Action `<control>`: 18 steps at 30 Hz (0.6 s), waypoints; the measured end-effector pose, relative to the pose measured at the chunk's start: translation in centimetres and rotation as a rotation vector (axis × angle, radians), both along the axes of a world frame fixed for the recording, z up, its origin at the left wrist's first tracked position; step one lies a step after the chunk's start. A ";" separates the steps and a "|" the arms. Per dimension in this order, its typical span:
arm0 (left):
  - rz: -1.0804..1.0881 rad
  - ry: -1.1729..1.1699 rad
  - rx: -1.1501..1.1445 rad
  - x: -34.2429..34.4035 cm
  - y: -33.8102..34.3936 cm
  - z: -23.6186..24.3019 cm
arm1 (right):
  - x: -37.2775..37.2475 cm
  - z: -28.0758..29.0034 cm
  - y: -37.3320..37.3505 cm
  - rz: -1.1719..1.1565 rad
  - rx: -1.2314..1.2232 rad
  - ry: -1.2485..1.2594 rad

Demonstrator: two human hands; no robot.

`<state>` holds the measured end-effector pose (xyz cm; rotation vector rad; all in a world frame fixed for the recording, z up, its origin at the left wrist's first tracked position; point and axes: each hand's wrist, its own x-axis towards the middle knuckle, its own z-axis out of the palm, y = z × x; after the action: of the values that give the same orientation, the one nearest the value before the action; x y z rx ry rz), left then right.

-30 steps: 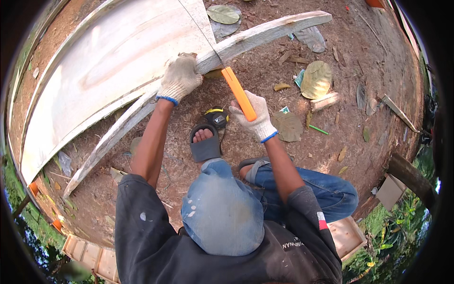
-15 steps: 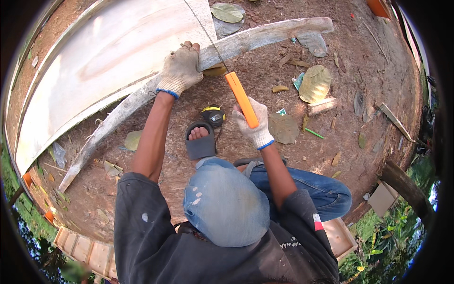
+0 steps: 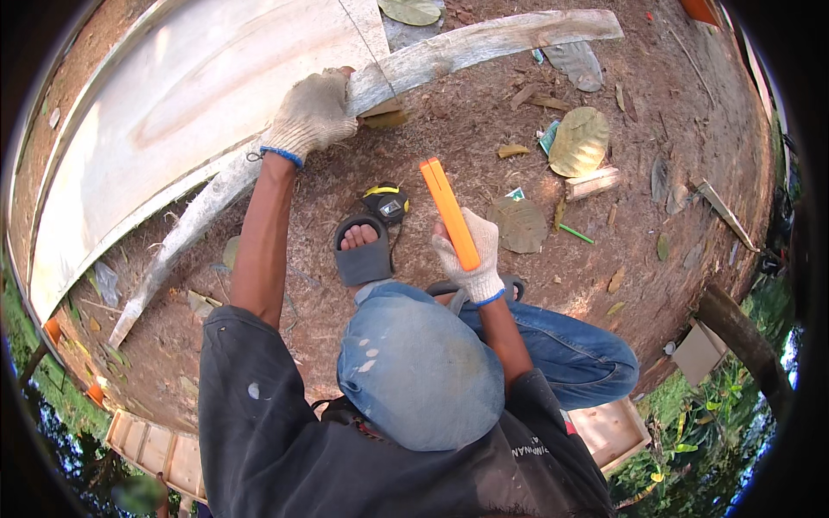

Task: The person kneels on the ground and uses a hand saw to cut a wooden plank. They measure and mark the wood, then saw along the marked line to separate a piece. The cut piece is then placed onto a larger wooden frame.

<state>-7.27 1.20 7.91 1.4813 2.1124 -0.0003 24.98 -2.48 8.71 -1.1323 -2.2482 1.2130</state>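
Observation:
My right hand [image 3: 471,255], in a pale knit glove with a blue cuff, is closed round the orange handle [image 3: 450,211] of what looks like a handsaw. Its blade seems edge-on: a thin dark line [image 3: 367,47] crosses the wood ahead, but the stretch nearest the handle cannot be made out. My gloved left hand [image 3: 315,112] grips a long, rough, whitish wooden plank [image 3: 484,47], left of that line; its fingertips are partly hidden. The plank lies along the near edge of a large pale plywood sheet [image 3: 207,95].
A black and yellow tape measure [image 3: 386,204] lies by my sandalled foot [image 3: 361,246]. Dry leaves [image 3: 579,142], a wood offcut [image 3: 592,183] and a green stick [image 3: 577,233] are scattered on the dirt at right. Wooden trays [image 3: 160,445] stand behind me.
My right hand has drawn the orange handle back toward me and slightly right. My left hand appears a little farther left and forward, still on the plank.

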 end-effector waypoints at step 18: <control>0.003 -0.117 0.066 -1.2 0.2 -0.7 | -1.2 5.6 1.2 -0.002 -0.069 -0.170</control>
<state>-8.44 1.37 7.26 1.4792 2.0383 0.1553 23.81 -1.30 14.34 -1.3084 -2.3427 1.2451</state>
